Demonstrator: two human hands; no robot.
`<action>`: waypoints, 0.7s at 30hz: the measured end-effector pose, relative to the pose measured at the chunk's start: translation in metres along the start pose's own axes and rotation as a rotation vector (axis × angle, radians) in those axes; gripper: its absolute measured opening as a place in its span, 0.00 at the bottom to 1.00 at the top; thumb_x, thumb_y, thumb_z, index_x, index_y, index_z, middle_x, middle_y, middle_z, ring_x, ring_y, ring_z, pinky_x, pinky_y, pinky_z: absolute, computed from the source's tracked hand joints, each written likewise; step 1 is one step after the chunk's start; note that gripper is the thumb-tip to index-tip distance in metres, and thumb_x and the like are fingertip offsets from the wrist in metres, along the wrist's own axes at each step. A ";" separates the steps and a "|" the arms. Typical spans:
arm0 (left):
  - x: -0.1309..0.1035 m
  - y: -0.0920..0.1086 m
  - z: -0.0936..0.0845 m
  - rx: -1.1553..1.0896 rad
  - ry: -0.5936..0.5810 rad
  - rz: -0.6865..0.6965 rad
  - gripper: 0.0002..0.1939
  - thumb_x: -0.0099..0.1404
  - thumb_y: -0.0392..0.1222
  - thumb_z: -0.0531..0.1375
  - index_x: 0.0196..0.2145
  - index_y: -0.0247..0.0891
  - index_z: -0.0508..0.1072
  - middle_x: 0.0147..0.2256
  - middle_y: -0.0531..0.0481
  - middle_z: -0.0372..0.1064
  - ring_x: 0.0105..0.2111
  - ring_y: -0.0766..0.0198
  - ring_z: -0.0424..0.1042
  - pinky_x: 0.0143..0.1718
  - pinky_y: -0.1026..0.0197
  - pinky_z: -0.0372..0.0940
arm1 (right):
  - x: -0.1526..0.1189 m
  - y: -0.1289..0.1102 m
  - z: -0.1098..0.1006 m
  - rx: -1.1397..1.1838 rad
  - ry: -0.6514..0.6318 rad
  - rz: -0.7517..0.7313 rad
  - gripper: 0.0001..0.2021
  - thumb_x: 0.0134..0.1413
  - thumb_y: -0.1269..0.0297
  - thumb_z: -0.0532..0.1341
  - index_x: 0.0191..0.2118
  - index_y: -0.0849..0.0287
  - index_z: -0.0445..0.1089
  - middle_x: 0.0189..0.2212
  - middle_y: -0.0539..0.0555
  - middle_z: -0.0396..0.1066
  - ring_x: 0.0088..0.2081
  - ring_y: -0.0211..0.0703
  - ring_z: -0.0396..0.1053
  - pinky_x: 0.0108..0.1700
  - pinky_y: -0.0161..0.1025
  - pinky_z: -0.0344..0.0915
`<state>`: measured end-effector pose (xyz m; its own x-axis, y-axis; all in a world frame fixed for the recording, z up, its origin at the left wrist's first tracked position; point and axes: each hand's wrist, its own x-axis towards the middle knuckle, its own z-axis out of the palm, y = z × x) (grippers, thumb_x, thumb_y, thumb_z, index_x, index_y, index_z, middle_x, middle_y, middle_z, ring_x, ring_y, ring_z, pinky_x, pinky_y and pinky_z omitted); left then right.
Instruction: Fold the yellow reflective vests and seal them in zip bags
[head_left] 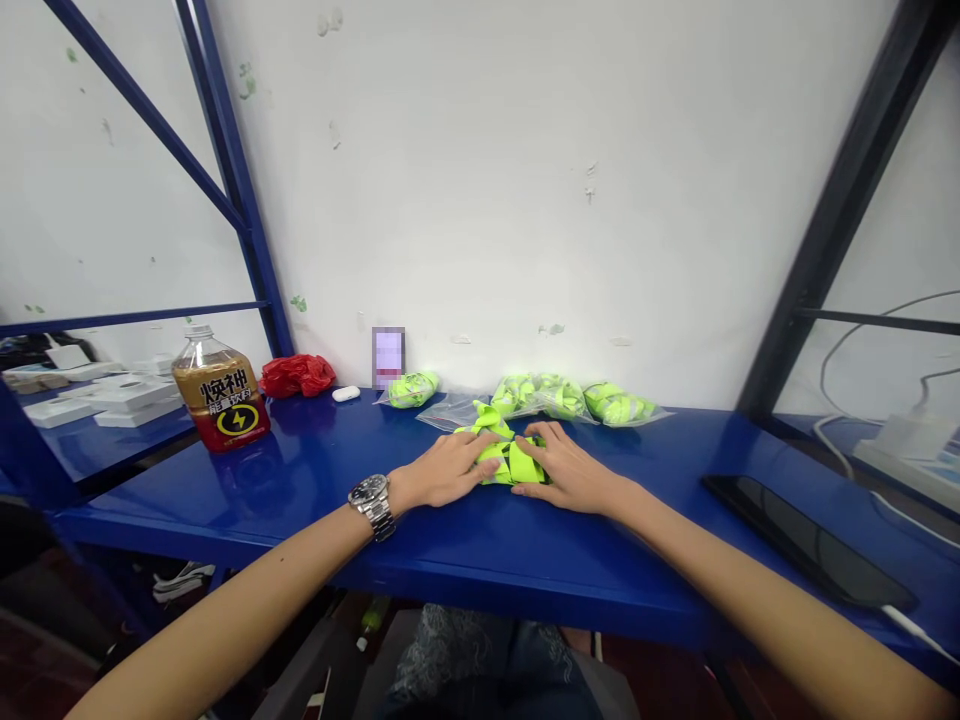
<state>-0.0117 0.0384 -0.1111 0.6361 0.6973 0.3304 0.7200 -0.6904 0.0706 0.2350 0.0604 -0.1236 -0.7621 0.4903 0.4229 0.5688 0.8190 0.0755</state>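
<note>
Between my two hands on the blue table lies a bunched neon yellow-green reflective vest, with loose folds sticking up at its back. My left hand, a metal watch on its wrist, presses on the left end with bent fingers and thumb. From the right, my right hand grips the other end, its thumb low at the front edge. Just behind are a flat clear plastic bag and bagged neon bundles, one bundle to the left and another bundle to the right.
A large drink bottle stands at the left, near a red plastic bag and a white earphone case. A screen leans on the wall. At the right lies a black phone with a white cable. Metal posts flank the table.
</note>
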 end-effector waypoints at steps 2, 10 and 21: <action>-0.001 0.002 0.001 0.062 -0.021 0.025 0.29 0.67 0.60 0.50 0.59 0.41 0.58 0.49 0.41 0.66 0.48 0.51 0.66 0.46 0.52 0.61 | 0.001 0.002 0.004 0.014 0.004 -0.005 0.30 0.59 0.45 0.53 0.57 0.65 0.60 0.48 0.67 0.61 0.48 0.55 0.62 0.48 0.51 0.63; -0.001 0.010 0.010 0.204 0.032 0.068 0.19 0.72 0.47 0.46 0.55 0.34 0.59 0.45 0.39 0.67 0.46 0.53 0.67 0.47 0.54 0.62 | 0.001 0.000 0.003 -0.001 -0.080 0.091 0.20 0.66 0.54 0.46 0.39 0.63 0.69 0.33 0.59 0.67 0.33 0.45 0.66 0.36 0.40 0.59; 0.025 0.013 -0.006 -0.043 -0.116 -0.158 0.16 0.69 0.45 0.48 0.50 0.35 0.63 0.37 0.40 0.71 0.34 0.51 0.70 0.34 0.58 0.58 | 0.009 0.005 -0.010 0.340 -0.154 0.476 0.27 0.58 0.40 0.47 0.18 0.56 0.51 0.19 0.49 0.53 0.25 0.39 0.55 0.27 0.36 0.51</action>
<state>0.0118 0.0457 -0.0959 0.5455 0.8134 0.2019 0.8024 -0.5764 0.1543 0.2337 0.0657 -0.1109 -0.4988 0.8430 0.2016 0.7471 0.5361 -0.3931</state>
